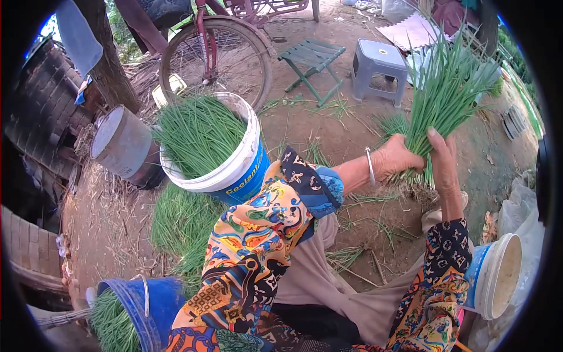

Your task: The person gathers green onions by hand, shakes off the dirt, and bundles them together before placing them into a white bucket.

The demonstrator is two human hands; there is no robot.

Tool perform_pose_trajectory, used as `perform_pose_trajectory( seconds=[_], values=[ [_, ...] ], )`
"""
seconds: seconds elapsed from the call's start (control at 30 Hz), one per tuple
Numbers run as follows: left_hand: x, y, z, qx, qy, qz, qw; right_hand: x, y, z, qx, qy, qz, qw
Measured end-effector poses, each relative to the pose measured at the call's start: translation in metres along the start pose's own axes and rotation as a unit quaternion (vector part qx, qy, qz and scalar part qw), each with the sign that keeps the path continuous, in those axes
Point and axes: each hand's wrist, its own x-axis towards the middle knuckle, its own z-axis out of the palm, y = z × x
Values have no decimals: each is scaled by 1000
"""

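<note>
A thick bunch of long green chives [447, 88] stands nearly upright in front of me on the right, its leaf tips fanning up and outward. My left hand [400, 158], with a silver bangle at the wrist, is closed around the lower stalks. On the other side my right hand [444, 161] also grips the bunch, thumb pointing up along the stems. Pale root ends with soil [419, 190] hang below both hands. More chives [393, 124] show just behind my left hand; part of them is hidden.
A white-rimmed bucket [253, 138] full of chives stands at left, with a chive pile [182, 220] beside it. A blue bucket [153, 311] of chives lies tilted lower left. A folding stool [312, 54], a plastic stool [380, 61], a tricycle wheel [267, 76] and another bucket [505, 276] surround me.
</note>
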Motion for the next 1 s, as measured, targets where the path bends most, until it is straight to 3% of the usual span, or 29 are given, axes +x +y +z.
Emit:
perform_pose_trajectory(
  seconds=[0.03,0.1,0.2,0.23,0.33,0.43,0.5,0.63,0.7,0.83,0.9,1.0],
  values=[
    [-8,11,-9,-25,18,47,998,-2,-2,1,29,-3,-22,999],
    [-24,44,-40,25,86,143,986,0,-2,-10,18,-9,24,1000],
    [-76,89,-104,-6,258,185,948,1,2,-17,16,3,58,998],
    [-89,93,-136,3,313,240,919,0,3,-19,16,7,65,998],
    [-153,98,-219,-4,488,212,847,0,9,-21,25,21,90,995],
    [-223,65,-282,57,578,73,810,3,15,-22,19,37,114,993],
    [-267,35,-310,51,588,-92,802,4,20,-21,12,37,126,991],
    [-291,-1,-313,-36,582,-204,786,5,28,-18,5,32,133,991],
    [-287,-11,-324,-42,535,-272,799,6,31,-17,1,29,137,990],
    [-257,-42,-334,-75,525,-340,777,6,31,-15,-2,35,139,990],
    [-250,-44,-331,77,432,-349,828,7,30,-18,-4,40,138,990],
    [-242,-46,-324,243,364,-393,809,6,32,-25,-9,49,135,990]
  ],
)
